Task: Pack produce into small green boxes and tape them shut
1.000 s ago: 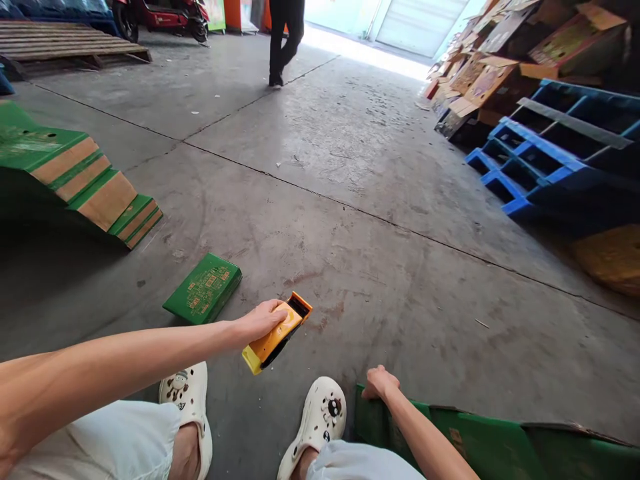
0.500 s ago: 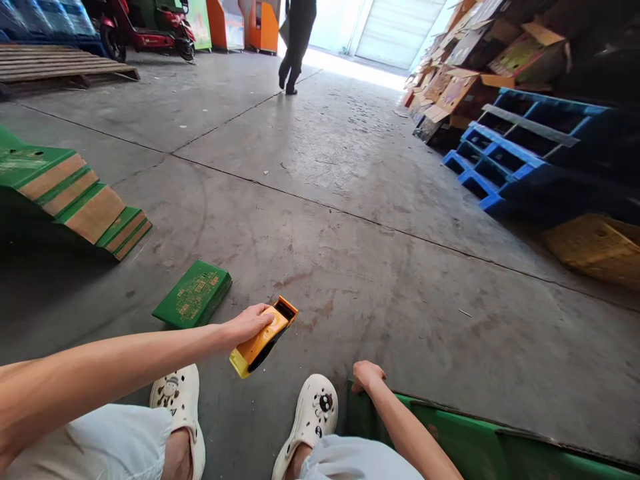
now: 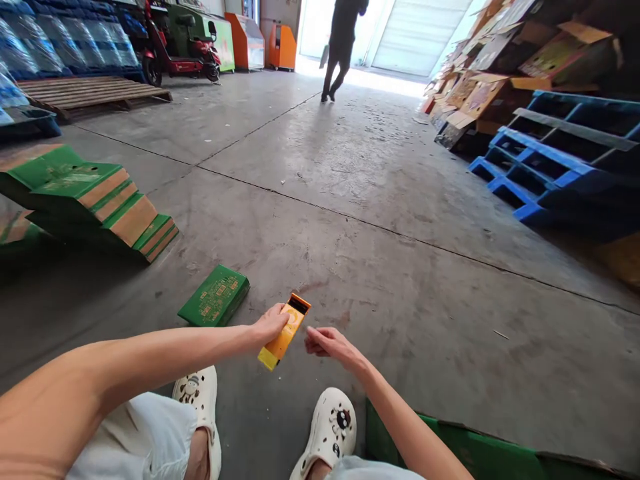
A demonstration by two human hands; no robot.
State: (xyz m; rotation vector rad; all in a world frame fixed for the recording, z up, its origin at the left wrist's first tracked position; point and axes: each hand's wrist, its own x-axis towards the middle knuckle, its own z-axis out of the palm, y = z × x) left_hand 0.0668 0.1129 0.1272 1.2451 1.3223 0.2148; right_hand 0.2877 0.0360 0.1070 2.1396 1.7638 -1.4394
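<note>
My left hand (image 3: 273,324) is wrapped round an orange and yellow tool (image 3: 286,333), held tilted above the concrete floor between my feet. Just right of the tool, a small gap away, is my right hand (image 3: 327,343), its fingers curled together; whether anything small is inside them is hidden. A flat green box (image 3: 216,295) with gold print lies on the floor beyond my left forearm. At the lower right, partly behind my right forearm, is a larger green box (image 3: 480,448).
Stacked green cartons (image 3: 120,200) stand at the left. Blue pallets (image 3: 550,157) and a pile of cardboard boxes (image 3: 480,93) are at the right. A person (image 3: 343,47) in dark clothes is far ahead. A wooden pallet (image 3: 95,92) and a red scooter (image 3: 183,63) are back left.
My right hand has left the edge of the large green box and come up beside the tool. The tool has turned a little in my left hand. The view has shifted left.
</note>
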